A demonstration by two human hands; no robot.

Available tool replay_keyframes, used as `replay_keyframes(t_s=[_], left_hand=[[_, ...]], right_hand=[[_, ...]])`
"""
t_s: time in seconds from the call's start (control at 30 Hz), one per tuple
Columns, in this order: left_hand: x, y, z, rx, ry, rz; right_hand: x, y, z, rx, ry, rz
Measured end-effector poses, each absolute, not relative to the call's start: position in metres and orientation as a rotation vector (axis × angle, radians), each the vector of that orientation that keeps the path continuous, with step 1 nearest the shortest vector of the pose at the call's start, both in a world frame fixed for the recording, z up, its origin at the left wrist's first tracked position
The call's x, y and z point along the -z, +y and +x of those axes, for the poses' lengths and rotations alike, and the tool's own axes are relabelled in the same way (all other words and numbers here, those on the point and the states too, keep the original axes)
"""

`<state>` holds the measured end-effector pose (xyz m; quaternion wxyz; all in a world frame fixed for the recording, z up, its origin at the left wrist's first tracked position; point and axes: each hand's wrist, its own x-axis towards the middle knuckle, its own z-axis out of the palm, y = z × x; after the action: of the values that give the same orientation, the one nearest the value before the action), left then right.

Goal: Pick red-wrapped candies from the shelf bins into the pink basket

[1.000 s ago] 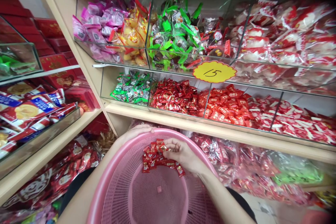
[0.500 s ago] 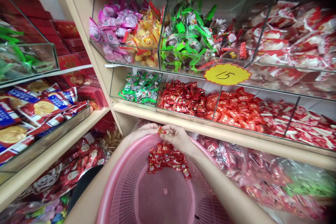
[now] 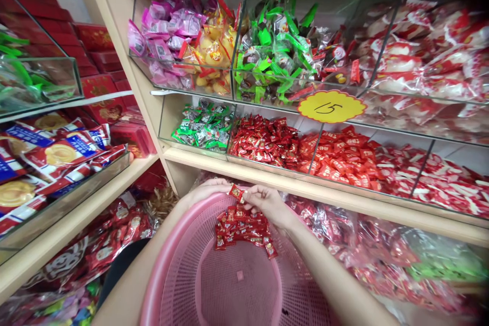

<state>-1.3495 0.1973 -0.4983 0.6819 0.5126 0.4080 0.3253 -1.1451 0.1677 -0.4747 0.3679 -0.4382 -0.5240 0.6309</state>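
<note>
A pink plastic basket (image 3: 168,244) with perforated walls stands tilted toward me. Over its far left rim lies my left hand (image 3: 208,191), gripping the edge; its fingertips are partly hidden behind the rim. My right hand (image 3: 267,205) pinches a small red-and-gold wrapped candy (image 3: 236,193) between thumb and fingers, just above the far rim and beside the left fingertips. Inside the basket, a pile of red wrapped candies (image 3: 242,229) rests against the far side, below the right hand.
Behind the basket, a shelf (image 3: 267,170) holds glass bins of dark red candies (image 3: 265,140), orange-red candies (image 3: 344,158) and green packets (image 3: 204,125). A yellow tag (image 3: 331,106) reads 15. Left stand packaged biscuits (image 3: 61,155). Bagged sweets (image 3: 382,260) lie under the shelf at right.
My right hand has shifted slightly right, away from the left fingertips, and the candy in its pinch now shows its flat face. My left hand stays at the rim.
</note>
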Motion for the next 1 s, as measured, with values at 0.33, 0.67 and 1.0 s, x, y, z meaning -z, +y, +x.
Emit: replay_keyframes(t_s=[0.33,0.67,1.0], left_hand=[[0.485,0.19,-1.348,-0.729,0.945,1.225],[0.484,0.191,-1.349,-0.754,0.885,1.277],[0.484,0.188,-1.352,-0.756,0.826,1.273]], right_hand=[[0.47,0.153,-1.141,-1.668,-1.244,-1.098],[0.504,0.068,-1.152,-2.177,-0.814,-1.344],[0.531,0.057,-1.177,-2.126,-0.711,-1.447]])
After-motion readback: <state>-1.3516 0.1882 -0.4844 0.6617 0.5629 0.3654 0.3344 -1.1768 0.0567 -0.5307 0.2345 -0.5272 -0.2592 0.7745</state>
